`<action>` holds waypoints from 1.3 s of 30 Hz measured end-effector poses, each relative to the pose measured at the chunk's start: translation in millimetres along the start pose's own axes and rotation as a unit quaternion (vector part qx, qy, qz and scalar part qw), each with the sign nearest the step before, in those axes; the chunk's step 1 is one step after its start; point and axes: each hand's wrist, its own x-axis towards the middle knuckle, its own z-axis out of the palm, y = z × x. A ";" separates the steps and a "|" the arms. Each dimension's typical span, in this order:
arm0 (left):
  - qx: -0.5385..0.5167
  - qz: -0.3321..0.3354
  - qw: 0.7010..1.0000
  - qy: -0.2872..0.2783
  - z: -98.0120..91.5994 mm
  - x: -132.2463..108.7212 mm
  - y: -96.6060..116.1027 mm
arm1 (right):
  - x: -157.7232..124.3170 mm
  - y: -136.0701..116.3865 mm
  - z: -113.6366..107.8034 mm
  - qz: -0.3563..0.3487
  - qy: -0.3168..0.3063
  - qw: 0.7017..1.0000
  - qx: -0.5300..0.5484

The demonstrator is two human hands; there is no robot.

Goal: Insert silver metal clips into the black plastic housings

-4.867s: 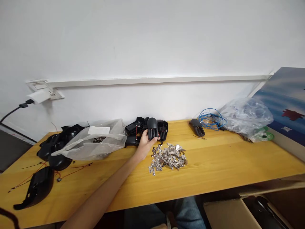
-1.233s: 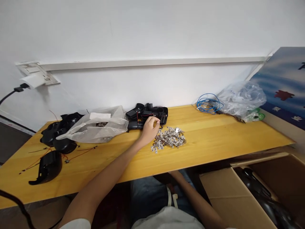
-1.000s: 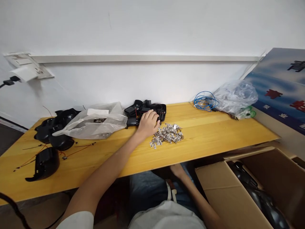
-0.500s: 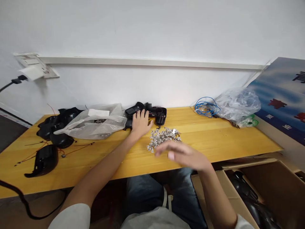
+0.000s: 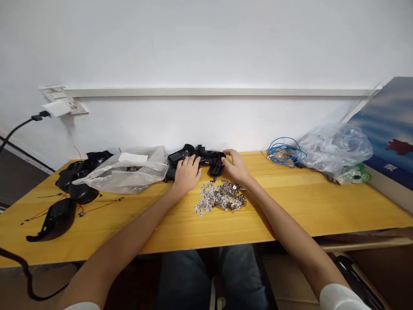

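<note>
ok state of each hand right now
Left hand: open, palm down over the black parts.
Right hand: at their right end; can't tell if it grips.

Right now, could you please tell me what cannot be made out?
Head view:
Black plastic parts: partly covered by the left hand.
Inside the translucent bag: mostly hidden by cloudy film.
Metal pieces: too small and heaped to count.
Cardboard box: cut off by picture's lower edge.
</note>
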 end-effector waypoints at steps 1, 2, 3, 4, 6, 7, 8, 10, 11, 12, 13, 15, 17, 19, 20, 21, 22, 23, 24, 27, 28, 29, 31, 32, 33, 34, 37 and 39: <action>-0.005 0.004 1.000 0.004 -0.2 -0.8 -0.8 | -0.6 2.4 2.5 -0.004 -0.015 1.000 -0.020; -0.009 0.005 1.000 0.008 -0.7 -1.6 -1.3 | -0.6 4.3 5.1 -0.009 -0.029 0.999 -0.036; -0.010 0.004 1.000 0.011 -1.5 -2.3 -1.6 | -0.3 5.7 7.6 -0.014 -0.041 0.998 -0.047; -0.009 0.001 1.000 0.013 -2.6 -3.0 -1.7 | 0.1 6.6 9.7 -0.021 -0.050 0.997 -0.052; -0.005 -0.004 1.000 0.016 -4.7 -3.9 -1.6 | 0.3 6.2 12.5 -0.031 -0.059 0.996 -0.058; -0.003 -0.006 1.000 0.017 -5.6 -4.1 -1.6 | -0.1 4.7 13.3 -0.036 -0.061 0.996 -0.060; -0.002 -0.006 1.000 0.017 -6.1 -4.3 -1.6 | -0.7 2.5 13.8 -0.041 -0.063 0.995 -0.063; -0.004 -0.005 1.000 0.019 -6.2 -4.5 -1.7 | -2.2 -3.8 14.7 -0.051 -0.066 0.994 -0.067; -0.006 -0.004 1.000 0.021 -5.8 -4.5 -1.9 | -3.0 -7.7 15.1 -0.056 -0.069 0.994 -0.068; -0.009 -0.002 1.000 0.025 -5.3 -4.6 -2.1 | -3.6 -11.8 15.6 -0.060 -0.073 0.993 -0.066; -0.012 -0.002 1.000 0.029 -4.7 -4.7 -2.3 | -4.1 -15.9 16.1 -0.063 -0.076 0.993 -0.063; -0.019 -0.001 0.999 0.039 -3.7 -5.0 -2.9 | -4.7 -24.1 16.1 -0.077 -0.076 0.992 -0.057; -0.027 0.002 0.998 0.057 -3.2 -5.5 -3.4 | -4.7 -31.7 14.2 -0.106 -0.065 0.991 -0.051; -0.037 0.011 0.996 0.082 -2.9 -6.1 -3.6 | -4.4 -38.3 9.9 -0.136 -0.046 0.988 -0.047; -0.041 0.017 0.994 0.096 -2.6 -6.5 -3.5 | -4.3 -41.2 7.2 -0.148 -0.038 0.987 -0.045; -0.044 0.024 0.993 0.110 -2.2 -7.0 -3.3 | -4.2 -43.9 4.1 -0.157 -0.031 0.986 -0.044; -0.044 0.030 0.991 0.123 -1.8 -7.6 -3.0 | -4.2 -46.4 1.1 -0.164 -0.025 0.985 -0.043; -0.043 0.035 0.989 0.134 -1.4 -8.2 -2.8 | -4.5 -48.7 -1.9 -0.171 -0.021 0.984 -0.041; -0.041 0.037 0.988 0.142 -1.3 -8.8 -2.6 | -4.9 -51.0 -4.4 -0.177 -0.019 0.983 -0.037; -0.036 0.047 0.988 0.144 -4.0 -9.9 -3.7 | -8.2 -57.8 -8.5 -0.196 -0.021 0.980 -0.018; -0.038 0.054 0.988 0.136 -6.2 -9.9 -4.7 | -9.8 -60.3 -8.6 -0.201 -0.022 0.979 -0.008; -0.042 0.064 0.989 0.127 -8.8 -9.7 -5.9 | -11.6 -62.7 -8.1 -0.204 -0.022 0.979 0.004; -0.064 0.081 0.989 0.107 -14.5 -8.8 -8.5 | -14.6 -66.2 -6.3 -0.191 -0.021 0.980 0.042; -0.082 0.080 0.988 0.101 -16.9 -8.3 -9.4 | -15.4 -66.9 -5.6 -0.173 -0.023 0.982 0.068; -0.108 0.068 0.987 0.102 -18.8 -7.9 -9.8 | -15.5 -66.7 -5.3 -0.150 -0.026 0.984 0.098; -0.141 0.042 0.983 0.110 -19.9 -7.8 -9.5 | -15.0 -65.4 -5.7 -0.125 -0.028 0.983 0.128; -0.289 -0.091 0.940 0.155 -20.0 -8.9 -3.1 | -10.3 -57.7 -12.4 -0.055 -0.037 0.981 0.183; -0.418 -0.151 0.881 0.161 -18.4 -10.5 4.7 | -7.1 -53.1 -20.0 -0.022 -0.080 0.982 0.170</action>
